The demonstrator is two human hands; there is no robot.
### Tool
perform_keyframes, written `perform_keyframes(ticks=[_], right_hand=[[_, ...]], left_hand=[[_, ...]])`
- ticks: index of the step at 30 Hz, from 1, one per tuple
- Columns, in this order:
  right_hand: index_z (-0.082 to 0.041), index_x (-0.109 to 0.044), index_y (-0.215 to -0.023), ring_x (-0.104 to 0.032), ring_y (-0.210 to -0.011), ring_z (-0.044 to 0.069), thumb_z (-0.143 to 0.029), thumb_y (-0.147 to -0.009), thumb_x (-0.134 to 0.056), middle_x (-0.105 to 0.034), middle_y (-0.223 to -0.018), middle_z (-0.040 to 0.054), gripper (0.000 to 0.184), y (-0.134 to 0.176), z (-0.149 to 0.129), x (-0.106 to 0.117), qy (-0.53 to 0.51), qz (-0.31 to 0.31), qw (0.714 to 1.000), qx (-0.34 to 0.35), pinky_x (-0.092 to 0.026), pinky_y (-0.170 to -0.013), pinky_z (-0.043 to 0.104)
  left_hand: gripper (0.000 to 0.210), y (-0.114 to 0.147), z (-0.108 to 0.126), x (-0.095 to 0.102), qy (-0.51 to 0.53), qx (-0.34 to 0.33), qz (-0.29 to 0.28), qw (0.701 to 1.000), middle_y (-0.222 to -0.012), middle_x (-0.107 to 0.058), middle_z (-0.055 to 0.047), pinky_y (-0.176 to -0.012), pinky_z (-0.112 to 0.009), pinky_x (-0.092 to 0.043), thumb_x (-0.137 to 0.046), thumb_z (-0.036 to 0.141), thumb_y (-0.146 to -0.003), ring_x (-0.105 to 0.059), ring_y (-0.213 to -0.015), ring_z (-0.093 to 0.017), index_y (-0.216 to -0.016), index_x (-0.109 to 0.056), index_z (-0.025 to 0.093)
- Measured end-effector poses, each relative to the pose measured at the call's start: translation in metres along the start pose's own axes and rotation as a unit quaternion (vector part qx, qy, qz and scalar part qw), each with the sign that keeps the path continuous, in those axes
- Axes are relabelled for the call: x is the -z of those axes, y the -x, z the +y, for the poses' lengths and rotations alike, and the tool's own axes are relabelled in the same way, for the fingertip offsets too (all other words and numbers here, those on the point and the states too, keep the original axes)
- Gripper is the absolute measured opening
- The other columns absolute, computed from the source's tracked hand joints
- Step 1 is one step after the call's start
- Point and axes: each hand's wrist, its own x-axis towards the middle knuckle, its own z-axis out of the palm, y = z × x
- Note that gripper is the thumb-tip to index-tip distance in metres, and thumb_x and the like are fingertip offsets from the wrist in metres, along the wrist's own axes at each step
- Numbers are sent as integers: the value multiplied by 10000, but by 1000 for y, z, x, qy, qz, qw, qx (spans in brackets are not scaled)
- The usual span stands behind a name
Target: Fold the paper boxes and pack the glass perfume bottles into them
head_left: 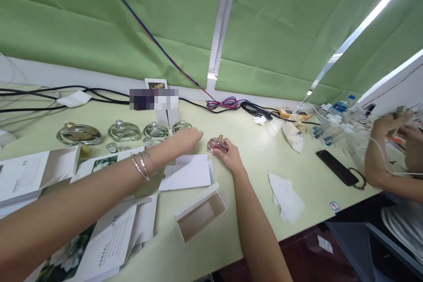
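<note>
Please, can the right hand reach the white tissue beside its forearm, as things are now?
Probably yes: only table surface shows between the right hand and the tissue. But this hand holds the pink bottle, so it may need to release that first.

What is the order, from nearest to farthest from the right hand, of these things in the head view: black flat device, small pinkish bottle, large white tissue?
1. Small pinkish bottle: held in the right hand.
2. Large white tissue: to the hand's right, lower in view.
3. Black flat device: farther right, past the tissue.
</note>
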Motion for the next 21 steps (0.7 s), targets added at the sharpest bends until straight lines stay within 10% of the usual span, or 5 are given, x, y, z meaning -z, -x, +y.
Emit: perform_keyframes(ticks=[4, 11, 21], right_hand=[[-164, -610, -1160, -657, -967, 197, -353, -943, -617, -648, -1143, 66, 288, 0, 0, 2, 2, 6, 1000, 0, -562, -838, 403], [-168, -607, -1172, -654, -985, 202, -350, -945, -614, -644, -1163, 69, 291, -1, -3, -1, -16, 7, 1000, -3, -558, -854, 413], [-172, -599, -1191, -657, -987, 201, -344, -948, -611, -642, -1174, 72, 298, -4, -2, -4, -38, -2, 999, -7, -562, -853, 413]], left_hand=[[305, 1, -3, -27, -29, -13, -53, 998, -1132, -646, -78, -808, -394, -575, -610, 346, -932, -657, -945, -196, -1166, -598, 150], [348, -23, 20, 5, -70, -62, 52, 994, -1211, -620, -94, -903, -463, -538, -589, 376, -940, -628, -1061, -235, -1212, -579, 159], [316, -50, 39, -4, -107, -111, 3, 988, -1161, -639, -84, -856, -425, -558, -596, 363, -938, -648, -991, -210, -1176, -596, 155]])
